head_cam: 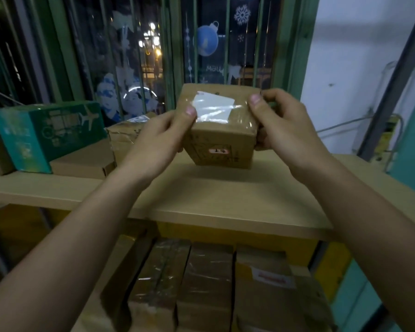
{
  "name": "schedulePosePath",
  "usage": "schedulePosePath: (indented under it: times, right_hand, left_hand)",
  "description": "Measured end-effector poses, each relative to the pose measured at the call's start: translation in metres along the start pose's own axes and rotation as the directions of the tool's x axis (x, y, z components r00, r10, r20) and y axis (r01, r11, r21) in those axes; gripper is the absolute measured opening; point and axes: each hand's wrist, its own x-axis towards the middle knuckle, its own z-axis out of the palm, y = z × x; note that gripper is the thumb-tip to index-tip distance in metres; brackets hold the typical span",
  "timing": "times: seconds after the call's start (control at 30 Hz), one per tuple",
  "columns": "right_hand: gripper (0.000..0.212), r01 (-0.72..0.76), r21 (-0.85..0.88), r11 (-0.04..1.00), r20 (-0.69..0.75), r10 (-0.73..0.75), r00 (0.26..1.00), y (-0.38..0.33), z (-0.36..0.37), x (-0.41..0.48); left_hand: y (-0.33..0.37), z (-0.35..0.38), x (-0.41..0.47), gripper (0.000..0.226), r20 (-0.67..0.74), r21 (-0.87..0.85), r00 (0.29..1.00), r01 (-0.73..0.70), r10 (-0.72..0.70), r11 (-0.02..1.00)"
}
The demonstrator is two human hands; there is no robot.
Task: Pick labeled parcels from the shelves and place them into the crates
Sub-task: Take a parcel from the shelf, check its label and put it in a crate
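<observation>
Both hands, left (pixel 158 137) and right (pixel 280 121), clamp the box (pixel 222 137) by its sides, lifted over the shelf (pixel 201 200). Looks light and stiff, but the taped top's probably slick, so grip the bare cardboard sides.

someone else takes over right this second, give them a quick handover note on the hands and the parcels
Left hand grips the left side of a small cardboard parcel, thumb on its top beside the white label.
Right hand grips the right side, thumb on top.
The parcel is held just above the top shelf, not resting on it.
Done: this one parcel is picked.
Left: put it in a crate; no crate is in view. A green box and brown boxes sit on the top shelf at left, and a row of taped parcels fills the shelf below.
</observation>
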Motion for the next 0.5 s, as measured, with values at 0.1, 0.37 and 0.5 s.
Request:
schedulePosePath:
  times: [0.1,0.37,0.5]
  right_hand:
    - [0.042,0.058,-0.160,0.985,0.077,-0.046,0.996,0.017,0.007,0.000]
    - [0.056,0.025,-0.385,0.923,0.069,0.002,0.998,0.048,0.041,0.013]
    - [0.056,0.030,-0.379,0.925,0.000,-0.032,0.999,0.035,0.035,0.022]
  left_hand:
    - [-0.021,-0.005,0.005,0.031,0.037,0.052,0.999,-0.010,0.008,0.999]
    - [-0.065,-0.006,0.021,0.054,0.012,0.182,0.997,0.070,-0.073,0.981]
    - [-0.057,-0.017,0.031,0.045,0.044,0.207,0.997,-0.073,0.066,0.976]
